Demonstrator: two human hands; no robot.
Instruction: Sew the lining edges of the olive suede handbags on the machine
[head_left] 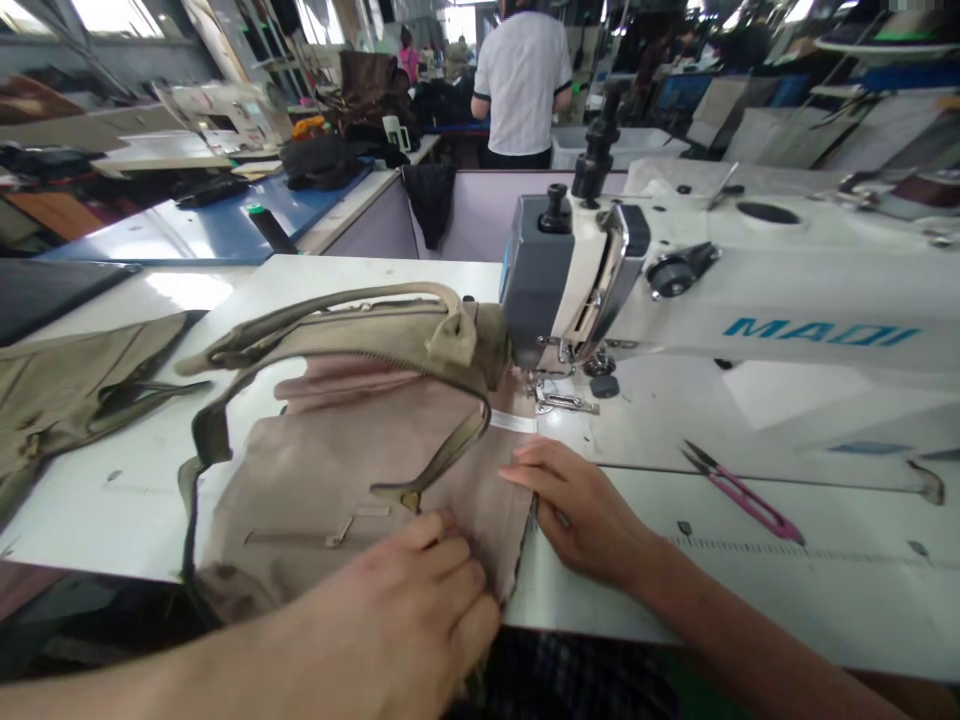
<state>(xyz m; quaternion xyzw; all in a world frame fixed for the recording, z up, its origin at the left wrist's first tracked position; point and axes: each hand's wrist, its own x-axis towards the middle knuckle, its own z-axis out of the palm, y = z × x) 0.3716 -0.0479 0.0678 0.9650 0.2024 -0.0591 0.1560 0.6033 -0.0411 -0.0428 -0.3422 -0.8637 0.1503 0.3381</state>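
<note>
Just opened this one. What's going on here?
A person has both hands on a green bag's pale pink lining, spread across a sewing machine table. The left hand is curled over its near part; the right hand's fingertips are at its right edge. The green bag lies beside the sewing machine. Pink-handled snips lie to the right.

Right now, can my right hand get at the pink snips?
Likely yes: the pink snips lie right of your right hand, nothing visible between, though its fingers would first leave the brown fabric.
</note>
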